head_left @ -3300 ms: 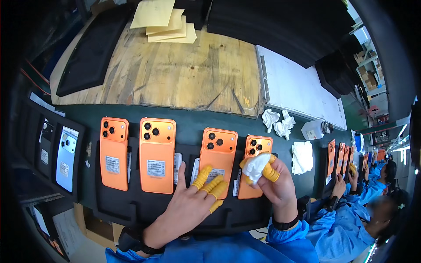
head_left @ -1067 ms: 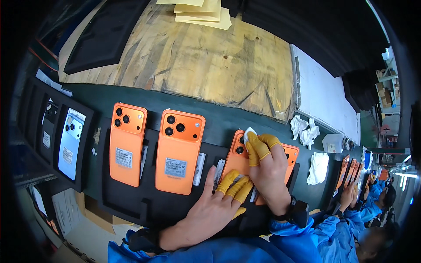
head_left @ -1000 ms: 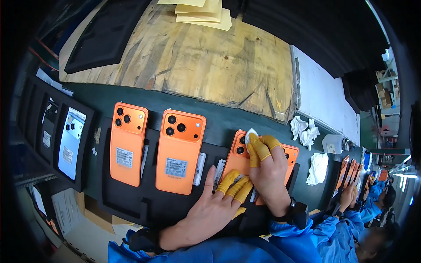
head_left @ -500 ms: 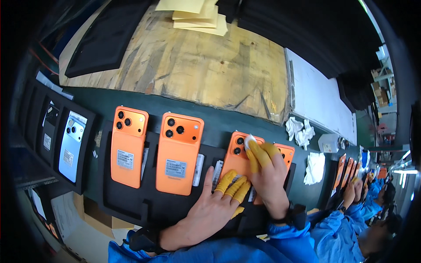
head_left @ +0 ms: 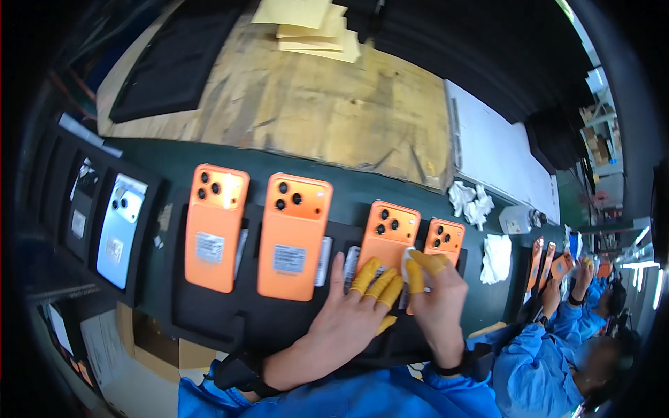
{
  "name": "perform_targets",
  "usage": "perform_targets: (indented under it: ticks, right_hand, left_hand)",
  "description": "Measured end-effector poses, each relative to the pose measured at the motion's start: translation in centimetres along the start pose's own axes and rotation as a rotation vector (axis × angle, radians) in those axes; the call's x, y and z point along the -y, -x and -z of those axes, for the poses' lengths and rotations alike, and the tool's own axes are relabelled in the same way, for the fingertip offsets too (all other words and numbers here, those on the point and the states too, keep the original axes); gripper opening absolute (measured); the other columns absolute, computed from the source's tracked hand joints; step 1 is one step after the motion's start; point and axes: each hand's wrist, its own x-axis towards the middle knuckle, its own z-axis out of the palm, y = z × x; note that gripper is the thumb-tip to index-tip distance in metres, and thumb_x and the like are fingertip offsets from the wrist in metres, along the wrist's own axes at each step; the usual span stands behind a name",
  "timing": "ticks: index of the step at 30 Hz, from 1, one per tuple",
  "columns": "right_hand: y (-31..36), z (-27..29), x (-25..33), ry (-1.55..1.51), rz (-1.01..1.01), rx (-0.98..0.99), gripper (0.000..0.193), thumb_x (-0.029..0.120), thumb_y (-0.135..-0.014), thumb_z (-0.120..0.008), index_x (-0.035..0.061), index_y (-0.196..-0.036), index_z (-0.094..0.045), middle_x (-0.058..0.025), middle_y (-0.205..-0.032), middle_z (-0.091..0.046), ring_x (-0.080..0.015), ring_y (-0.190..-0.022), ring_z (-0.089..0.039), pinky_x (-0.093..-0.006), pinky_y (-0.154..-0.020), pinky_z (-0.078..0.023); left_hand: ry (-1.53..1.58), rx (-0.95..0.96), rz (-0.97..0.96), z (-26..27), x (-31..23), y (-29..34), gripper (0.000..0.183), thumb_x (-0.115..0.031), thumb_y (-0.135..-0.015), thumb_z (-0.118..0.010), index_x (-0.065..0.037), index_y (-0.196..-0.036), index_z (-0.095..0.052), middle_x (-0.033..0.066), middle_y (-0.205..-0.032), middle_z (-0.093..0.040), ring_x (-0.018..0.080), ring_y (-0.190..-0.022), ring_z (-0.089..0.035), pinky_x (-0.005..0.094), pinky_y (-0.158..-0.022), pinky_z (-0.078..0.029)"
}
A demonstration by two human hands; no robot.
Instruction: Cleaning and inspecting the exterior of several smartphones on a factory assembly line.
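Observation:
Yellow finger cots cover several fingers of both my hands. My left hand [head_left: 343, 312] lies over the lower part of an orange smartphone [head_left: 382, 245], fingers out on its back and thumb apart at its left side. Pinched in my right hand [head_left: 440, 299] is a folded white wipe [head_left: 407, 262], at the right edge of that phone's back. The phone lies back up, its camera block showing and its lower end hidden under my fingers. Close on its right is another orange smartphone [head_left: 444, 238], partly covered by my right hand.
Two labelled orange smartphones, one at the left [head_left: 214, 230] and one nearer the middle [head_left: 296, 233], lie on a black tray [head_left: 202, 312]. Further left is a blue smartphone [head_left: 120, 233]. Crumpled white wipes [head_left: 471, 205] and a wooden board [head_left: 348, 111] lie beyond. Co-workers in blue sit at right.
My right hand has slid the wipe down from beside the camera block to the right edge of the phone's back. My left hand stays on the phone. The whole view has shifted slightly.

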Motion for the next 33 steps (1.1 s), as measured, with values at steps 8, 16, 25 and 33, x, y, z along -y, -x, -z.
perform_targets:
  ticks: [8, 16, 25, 33]
  right_hand:
    - [-6.6, -3.2, 4.4, -0.287, 0.313, 0.017, 0.026, -0.001, -0.073, -0.068, 0.0033, -0.098, -0.064, -0.0138, -0.088, -0.060, -0.0283, -0.074, -0.060, -0.0321, -0.062, -0.049]
    - [-7.9, -9.4, 7.3, -0.034, 0.556, 0.027, 0.043, -0.004, -0.065, -0.064, -0.0008, -0.108, -0.060, -0.0157, -0.090, -0.055, -0.0314, -0.072, -0.054, -0.0354, -0.065, -0.049]
    - [-8.5, -8.1, 4.6, -0.138, 0.740, 0.169, 0.050, -0.003, -0.057, -0.066, 0.0013, -0.107, -0.063, -0.0117, -0.094, -0.056, -0.0283, -0.081, -0.056, -0.0343, -0.069, -0.048]
    - [-8.4, -6.3, 4.8, -0.155, 0.621, 0.189, 0.044, -0.002, -0.063, -0.067, 0.0010, -0.107, -0.062, -0.0121, -0.089, -0.057, -0.0269, -0.078, -0.057, -0.0326, -0.065, -0.048]
  left_hand:
    - [0.011, -0.237, 0.171, 3.9, 4.9, 4.5, 0.050, -0.034, -0.080, -0.061, -0.007, -0.121, -0.054, 0.0083, -0.124, -0.052, 0.0232, -0.123, -0.042, 0.0691, -0.101, -0.012]
    - [-0.052, -0.035, 0.166, 3.4, 7.5, 6.1, 0.039, -0.034, -0.082, -0.058, -0.006, -0.109, -0.063, 0.0081, -0.089, -0.065, 0.0180, -0.090, -0.063, 0.0699, -0.102, -0.006]
    - [-0.005, -0.071, 0.150, 3.3, 8.1, 5.8, 0.047, -0.034, -0.082, -0.059, -0.007, -0.121, -0.055, 0.0062, -0.086, -0.064, 0.0172, -0.108, -0.057, 0.0711, -0.101, -0.005]
    - [0.131, -0.101, 0.143, 3.6, 7.9, 5.8, 0.048, -0.027, -0.083, -0.053, -0.003, -0.125, -0.050, 0.0085, -0.123, -0.055, 0.0236, -0.117, -0.050, 0.0690, -0.102, -0.005]
